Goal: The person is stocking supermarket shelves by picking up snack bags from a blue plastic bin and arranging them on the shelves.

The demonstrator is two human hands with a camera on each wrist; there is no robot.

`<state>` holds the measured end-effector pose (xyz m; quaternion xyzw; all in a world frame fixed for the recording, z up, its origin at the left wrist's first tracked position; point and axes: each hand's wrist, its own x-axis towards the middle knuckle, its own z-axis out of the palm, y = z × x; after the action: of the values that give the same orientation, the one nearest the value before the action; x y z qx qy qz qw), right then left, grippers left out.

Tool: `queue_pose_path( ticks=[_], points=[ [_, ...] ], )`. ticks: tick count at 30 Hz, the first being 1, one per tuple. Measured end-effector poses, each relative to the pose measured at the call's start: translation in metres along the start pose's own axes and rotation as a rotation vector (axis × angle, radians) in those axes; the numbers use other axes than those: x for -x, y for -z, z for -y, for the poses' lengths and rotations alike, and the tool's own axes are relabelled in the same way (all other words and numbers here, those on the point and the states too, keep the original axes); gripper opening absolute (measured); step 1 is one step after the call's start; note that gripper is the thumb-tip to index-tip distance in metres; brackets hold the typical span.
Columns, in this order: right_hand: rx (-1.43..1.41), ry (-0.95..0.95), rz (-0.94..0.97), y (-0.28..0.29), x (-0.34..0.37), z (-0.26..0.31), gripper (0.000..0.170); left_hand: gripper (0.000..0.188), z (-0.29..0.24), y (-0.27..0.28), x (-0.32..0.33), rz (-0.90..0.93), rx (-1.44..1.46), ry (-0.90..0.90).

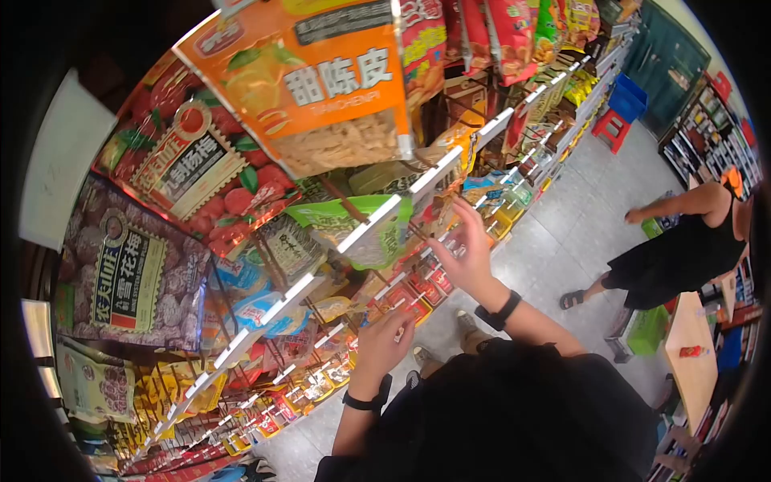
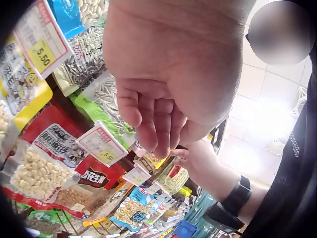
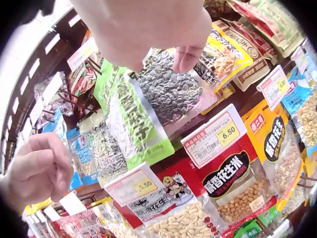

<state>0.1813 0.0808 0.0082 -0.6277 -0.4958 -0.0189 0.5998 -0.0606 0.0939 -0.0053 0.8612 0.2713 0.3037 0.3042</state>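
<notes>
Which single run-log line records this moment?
left grip: loosely curled, nothing visible held | right grip: near black-seed bag | contact: unclear

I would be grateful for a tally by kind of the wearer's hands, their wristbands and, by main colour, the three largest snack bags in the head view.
Hands: 2, left hand and right hand
Black wristbands: 2
Orange bag: 1
Red bag: 1
Purple bag: 1
Total: 7

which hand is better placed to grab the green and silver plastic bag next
Right, most likely: in the head view the right hand appears nearer the green and silver plastic bag, while the left hand is farther off. Neither hand seems to hold anything.
</notes>
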Motion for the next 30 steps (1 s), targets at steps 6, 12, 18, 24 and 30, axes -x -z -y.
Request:
queue_pose_path(
  ticks=[6, 12, 18, 24, 30],
  points=[
    [-0.01, 0.142, 0.024, 0.009, -0.035, -0.024, 0.06, 0.012, -0.028, -0.017, -0.028, 0.009, -0.049, -0.005],
    [-0.223, 0.059, 0.129, 0.071, -0.043, -0.071, 0.029, 0.015, -0.061, -0.076, -0.078, 0.036, -0.072, -0.002],
    [-0.145, -0.005, 0.248, 0.194, -0.057, -0.173, 0.017, 0.034, -0.139, -0.179, -0.174, 0.099, 0.064, 0.032],
    [-0.117, -0.119, 0.22, 0.342, -0.064, -0.264, 0.017, 0.071, -0.193, -0.3, -0.318, -0.328, 0.322, 0.094],
    [0.009, -0.377, 0.053, 0.468, -0.067, -0.325, 0.02, 0.07, -0.181, -0.361, -0.433, -0.444, 0.42, 0.089]
  ],
)
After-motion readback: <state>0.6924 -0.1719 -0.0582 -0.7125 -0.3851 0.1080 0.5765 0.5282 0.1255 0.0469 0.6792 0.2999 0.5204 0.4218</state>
